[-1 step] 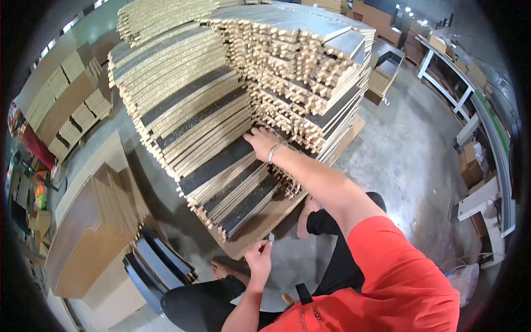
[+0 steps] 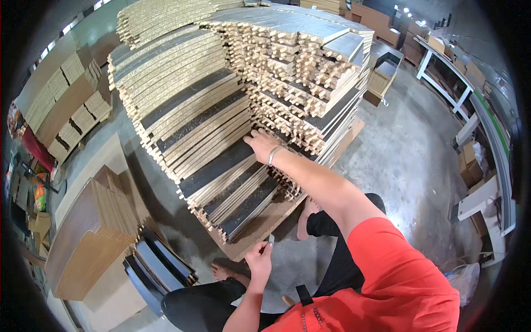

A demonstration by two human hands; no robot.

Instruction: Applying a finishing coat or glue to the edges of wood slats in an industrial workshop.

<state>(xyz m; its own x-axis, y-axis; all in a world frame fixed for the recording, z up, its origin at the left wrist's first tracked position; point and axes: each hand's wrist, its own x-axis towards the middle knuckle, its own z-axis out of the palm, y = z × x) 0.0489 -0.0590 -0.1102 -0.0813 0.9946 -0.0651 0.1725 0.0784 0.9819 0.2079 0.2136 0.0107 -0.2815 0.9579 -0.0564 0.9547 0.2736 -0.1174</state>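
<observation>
A tall stack of narrow particleboard panels [image 2: 221, 117], some with black faces, stands before me with wooden dowels [image 2: 290, 99] sticking out along the ends. My right hand [image 2: 264, 145] reaches into the stack's inner corner. Its slightly bent fingers are apart and rest at the end of a black-faced panel [image 2: 215, 164]; their tips are partly hidden. Lower down, close to the stack's near corner, my left hand [image 2: 258, 259] is closed. Between its thumb and fingers is a small flat pale piece [image 2: 271, 238], too small to identify.
Under the stack lies a brown base board [image 2: 265, 228]. Curved brown panels [image 2: 91, 243] and dark curved strips [image 2: 157, 257] stand at left. A white-legged bench [image 2: 451, 91] runs along the right, and an open box [image 2: 383, 77] sits behind the stack. My bare feet are beside the base.
</observation>
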